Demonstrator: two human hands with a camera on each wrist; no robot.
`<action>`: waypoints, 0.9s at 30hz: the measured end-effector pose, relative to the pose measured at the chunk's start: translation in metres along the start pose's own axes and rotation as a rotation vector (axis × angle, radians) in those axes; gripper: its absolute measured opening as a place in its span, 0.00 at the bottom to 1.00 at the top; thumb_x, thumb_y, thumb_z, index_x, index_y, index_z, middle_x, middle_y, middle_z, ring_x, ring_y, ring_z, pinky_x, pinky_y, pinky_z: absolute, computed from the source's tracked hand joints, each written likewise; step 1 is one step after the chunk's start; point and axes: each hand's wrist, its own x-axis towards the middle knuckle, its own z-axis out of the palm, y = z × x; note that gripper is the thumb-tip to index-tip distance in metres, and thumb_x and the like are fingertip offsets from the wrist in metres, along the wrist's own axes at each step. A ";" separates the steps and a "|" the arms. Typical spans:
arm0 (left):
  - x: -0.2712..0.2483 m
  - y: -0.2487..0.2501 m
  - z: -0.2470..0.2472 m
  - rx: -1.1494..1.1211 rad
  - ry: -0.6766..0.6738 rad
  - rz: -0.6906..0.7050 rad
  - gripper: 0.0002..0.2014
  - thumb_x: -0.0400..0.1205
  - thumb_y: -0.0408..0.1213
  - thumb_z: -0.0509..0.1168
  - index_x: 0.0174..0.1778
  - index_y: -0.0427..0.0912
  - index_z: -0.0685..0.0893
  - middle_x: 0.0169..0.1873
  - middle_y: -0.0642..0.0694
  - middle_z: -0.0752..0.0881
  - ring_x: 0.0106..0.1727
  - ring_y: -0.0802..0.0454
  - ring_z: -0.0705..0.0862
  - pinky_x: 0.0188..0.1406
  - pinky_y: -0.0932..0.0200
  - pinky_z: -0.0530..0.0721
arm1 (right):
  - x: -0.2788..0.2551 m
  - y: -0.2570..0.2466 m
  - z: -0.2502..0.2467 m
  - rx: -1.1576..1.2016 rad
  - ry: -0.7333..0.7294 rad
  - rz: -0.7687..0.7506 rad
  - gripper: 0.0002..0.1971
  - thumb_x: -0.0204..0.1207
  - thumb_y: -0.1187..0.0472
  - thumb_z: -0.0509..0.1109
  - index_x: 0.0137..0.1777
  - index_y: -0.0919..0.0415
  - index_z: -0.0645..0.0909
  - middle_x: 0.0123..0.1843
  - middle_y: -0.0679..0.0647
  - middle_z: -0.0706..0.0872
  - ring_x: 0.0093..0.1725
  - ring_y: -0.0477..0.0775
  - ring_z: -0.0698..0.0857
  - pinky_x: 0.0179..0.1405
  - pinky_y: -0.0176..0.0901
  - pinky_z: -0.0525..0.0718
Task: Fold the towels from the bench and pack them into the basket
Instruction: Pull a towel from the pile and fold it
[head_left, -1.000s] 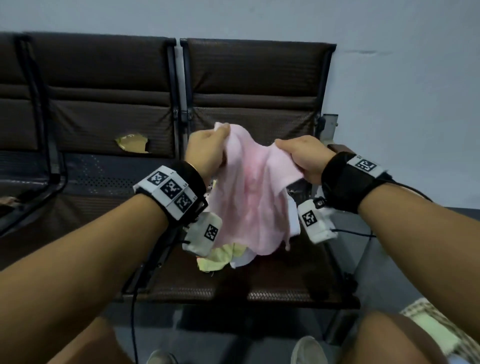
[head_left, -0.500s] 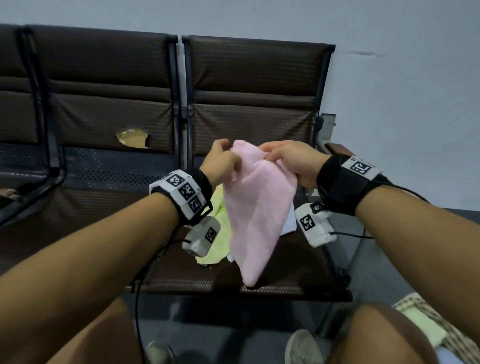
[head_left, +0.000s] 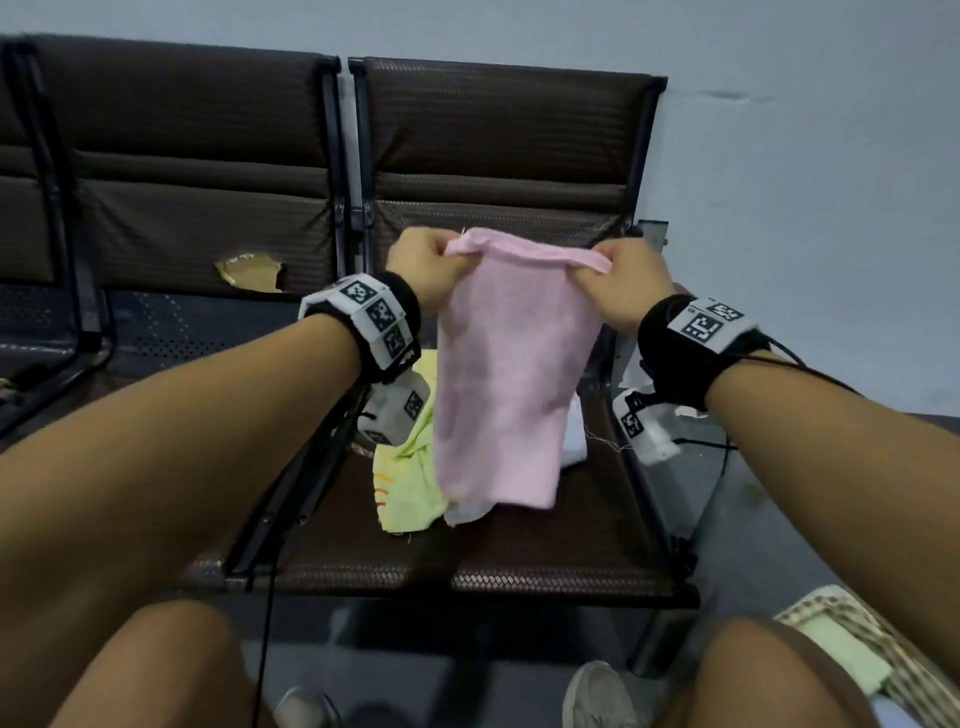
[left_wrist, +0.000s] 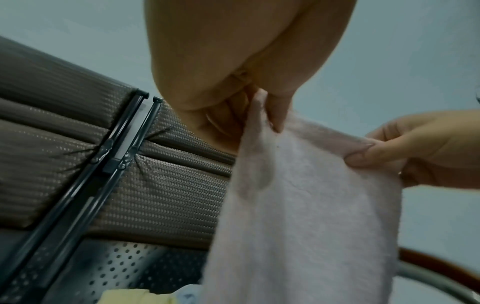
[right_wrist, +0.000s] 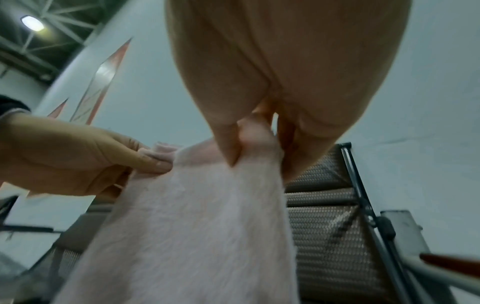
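A pink towel (head_left: 506, 384) hangs flat in the air above the brown bench seat (head_left: 519, 551). My left hand (head_left: 428, 267) pinches its top left corner and my right hand (head_left: 621, 283) pinches its top right corner. The wrist views show the pinches close up: left hand (left_wrist: 259, 111) on the pink towel (left_wrist: 306, 216), right hand (right_wrist: 249, 139) on the pink towel (right_wrist: 197, 230). Under it on the seat lie a yellow-green towel (head_left: 410, 483) and a white towel (head_left: 574, 441), partly hidden. The woven basket (head_left: 893, 654) stands on the floor at the lower right, with a pale green folded towel (head_left: 847, 654) inside.
The bench backrest (head_left: 498, 150) rises behind the towel, against a grey wall. A second seat (head_left: 171, 171) to the left has a torn patch (head_left: 249, 270). A metal armrest (right_wrist: 441, 273) edges the seat on the right. My knees and shoes fill the bottom of the head view.
My hands have moved apart along the towel's top edge. The pink towel, bunched and then narrow between close hands, now hangs spread out flat.
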 end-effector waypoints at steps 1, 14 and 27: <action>0.003 0.004 -0.001 -0.054 0.034 0.021 0.16 0.80 0.46 0.72 0.40 0.34 0.89 0.32 0.49 0.82 0.35 0.54 0.78 0.34 0.56 0.78 | 0.002 -0.001 0.000 0.029 0.057 -0.025 0.14 0.83 0.51 0.64 0.45 0.58 0.86 0.39 0.52 0.85 0.41 0.57 0.83 0.35 0.42 0.73; -0.094 -0.114 0.024 -0.022 -0.421 -0.241 0.05 0.82 0.34 0.72 0.50 0.41 0.92 0.50 0.29 0.90 0.47 0.44 0.85 0.60 0.30 0.84 | -0.077 0.068 0.077 -0.140 -0.717 -0.060 0.10 0.83 0.56 0.67 0.43 0.59 0.84 0.39 0.52 0.84 0.42 0.54 0.82 0.38 0.43 0.76; -0.109 -0.146 0.047 0.105 -0.851 -0.567 0.12 0.82 0.33 0.68 0.60 0.33 0.85 0.46 0.43 0.91 0.41 0.50 0.91 0.36 0.57 0.88 | -0.097 0.096 0.116 0.038 -0.965 0.333 0.04 0.73 0.65 0.75 0.39 0.64 0.84 0.30 0.56 0.83 0.21 0.49 0.80 0.21 0.36 0.75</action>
